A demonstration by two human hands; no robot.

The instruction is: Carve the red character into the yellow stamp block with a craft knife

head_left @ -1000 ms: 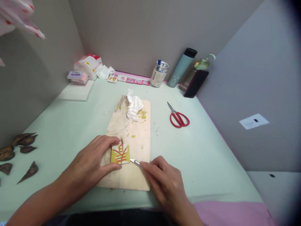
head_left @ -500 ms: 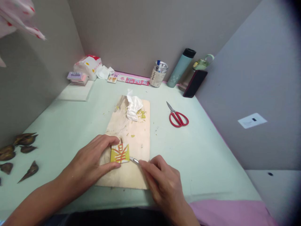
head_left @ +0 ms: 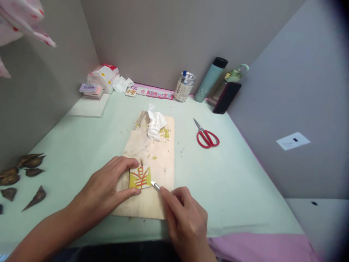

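Note:
A small square block (head_left: 140, 177), yellow-green and white with a red-orange character on its face, lies flat on a wooden board (head_left: 166, 163). My left hand (head_left: 113, 182) grips it between thumb and fingers at its far and near edges. My right hand (head_left: 184, 211) is closed round a slim metal craft knife (head_left: 156, 186), whose tip is at the block's right edge; whether it touches I cannot tell. Yellow-green shavings (head_left: 154, 158) are scattered on the board. A crumpled white tissue (head_left: 156, 125) rests on its far end.
Red-handled scissors (head_left: 206, 138) lie right of the board. Brown dried pods (head_left: 32, 173) are at the left. Along the back stand a tissue pack (head_left: 105, 78), a row of lettered blocks (head_left: 155, 94), a jar of pens (head_left: 184, 87), a blue flask (head_left: 211, 80) and a phone (head_left: 227, 98).
My right hand has shifted slightly left and nearer to me, and the knife is tilted more steeply beside the block. My left hand keeps its hold; the view has moved slightly.

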